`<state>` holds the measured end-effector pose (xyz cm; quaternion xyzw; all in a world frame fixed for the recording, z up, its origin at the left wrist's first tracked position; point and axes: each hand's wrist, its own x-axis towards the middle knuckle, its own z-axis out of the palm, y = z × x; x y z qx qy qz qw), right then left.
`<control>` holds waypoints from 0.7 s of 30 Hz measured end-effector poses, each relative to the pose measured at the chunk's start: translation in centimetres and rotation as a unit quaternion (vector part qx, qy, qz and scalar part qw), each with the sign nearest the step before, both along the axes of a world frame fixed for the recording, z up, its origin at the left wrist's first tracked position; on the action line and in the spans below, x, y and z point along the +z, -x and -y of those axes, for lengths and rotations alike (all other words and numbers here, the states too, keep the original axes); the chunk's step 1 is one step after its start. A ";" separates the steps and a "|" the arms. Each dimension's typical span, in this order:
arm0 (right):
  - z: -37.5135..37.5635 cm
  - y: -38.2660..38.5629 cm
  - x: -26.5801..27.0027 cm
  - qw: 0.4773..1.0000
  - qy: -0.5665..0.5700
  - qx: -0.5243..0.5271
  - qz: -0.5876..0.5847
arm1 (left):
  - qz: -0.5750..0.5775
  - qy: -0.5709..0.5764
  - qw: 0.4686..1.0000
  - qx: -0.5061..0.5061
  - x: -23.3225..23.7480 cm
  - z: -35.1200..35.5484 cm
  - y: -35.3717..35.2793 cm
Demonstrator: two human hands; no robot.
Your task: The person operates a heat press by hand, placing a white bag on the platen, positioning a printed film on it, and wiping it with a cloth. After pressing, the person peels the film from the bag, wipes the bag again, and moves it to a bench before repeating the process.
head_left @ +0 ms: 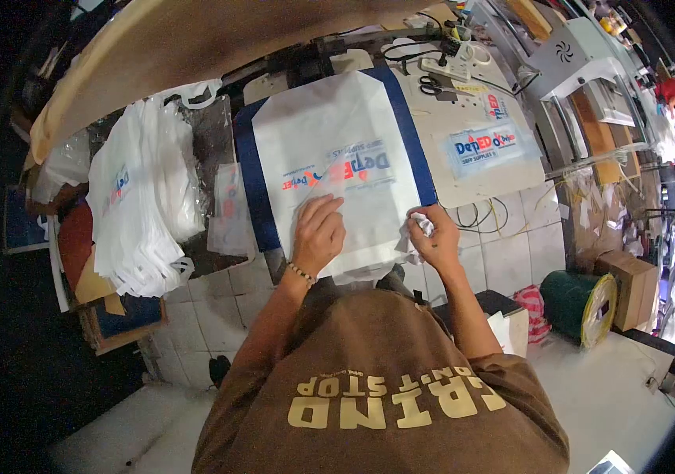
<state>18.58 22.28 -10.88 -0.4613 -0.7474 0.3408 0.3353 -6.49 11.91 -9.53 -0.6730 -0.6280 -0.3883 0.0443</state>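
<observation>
A white fabric bag (330,110) lies flat over a dark blue board (255,182) in front of me, with blue and red "DepED" lettering on it. My left hand (320,231) rests on the bag just below the lettering, fingers lightly bent and nothing visible in them. At the board's lower right edge, my right hand (435,237) pinches a crumpled white piece (423,226). Whether that piece is part of the bag or a loose scrap I cannot tell. Below it, the bag's near end hangs toward my lap.
A stack of white bags (128,197) with handles lies at the left. Right of the board, a printed transfer sheet (489,148) and black scissors (437,87) lie on a pale table (523,178). A power strip (444,67) and a white machine (578,55) stand beyond. A green spool (574,308) is lower right.
</observation>
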 end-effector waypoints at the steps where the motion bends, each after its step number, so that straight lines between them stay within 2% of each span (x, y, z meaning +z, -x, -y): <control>1: 0.0 0.0 0.1 1.000 -0.001 0.001 -0.003 | -0.001 0.000 1.000 -0.002 0.0 -0.1 0.0; 7: 0.0 0.0 0.7 1.000 0.008 0.002 0.030 | 0.000 -0.013 0.999 0.047 0.4 -0.8 1.5; 9: -0.1 0.1 1.0 1.000 0.007 0.001 0.026 | -0.004 -0.097 0.961 0.260 2.5 -1.6 1.9; 13: 0.0 0.0 0.8 1.000 0.010 0.001 0.028 | -0.056 -0.070 0.962 0.258 1.8 -1.7 4.3; 15: -0.1 0.0 0.7 0.999 0.016 0.001 0.029 | -0.040 0.147 0.980 0.125 -0.1 -1.8 5.5; 19: -0.1 -0.1 0.8 1.000 0.024 0.007 0.009 | -0.115 0.099 0.975 0.162 2.1 -1.6 5.0; 21: -0.3 -0.3 0.1 1.000 0.008 0.009 0.013 | 0.045 0.131 0.990 0.040 6.8 -2.2 4.8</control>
